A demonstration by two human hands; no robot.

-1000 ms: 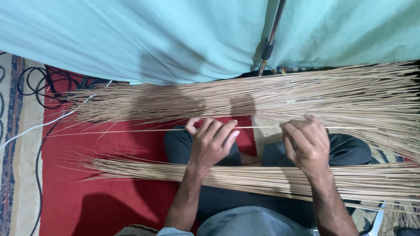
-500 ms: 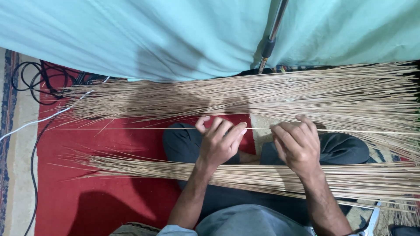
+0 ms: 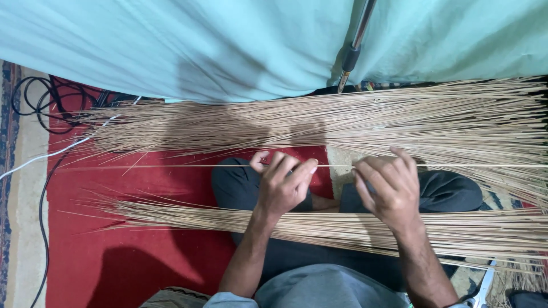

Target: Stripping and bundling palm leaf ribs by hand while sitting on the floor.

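Observation:
A single thin tan stick [image 3: 171, 166] runs level across the view, held between both hands. My left hand [image 3: 282, 185] pinches it near the middle, fingers curled around it. My right hand [image 3: 388, 188] grips the same stick further right. Beyond the hands lies a wide heap of long tan sticks [image 3: 371, 122], fanning out to the right. A second, narrower bundle of sticks [image 3: 319, 225] rests across my lap over my dark trousers [image 3: 234, 182], passing under both forearms.
A pale teal cloth [image 3: 200, 45] hangs across the top, with a metal pole [image 3: 354, 48] in front of it. A red mat [image 3: 131, 256] covers the floor at left, with black cables [image 3: 40, 102] and a white cord [image 3: 34, 159] near its edge.
Both hands have shifted slightly along the single stick, the left fingers curling tighter. The view has drifted a little to the right.

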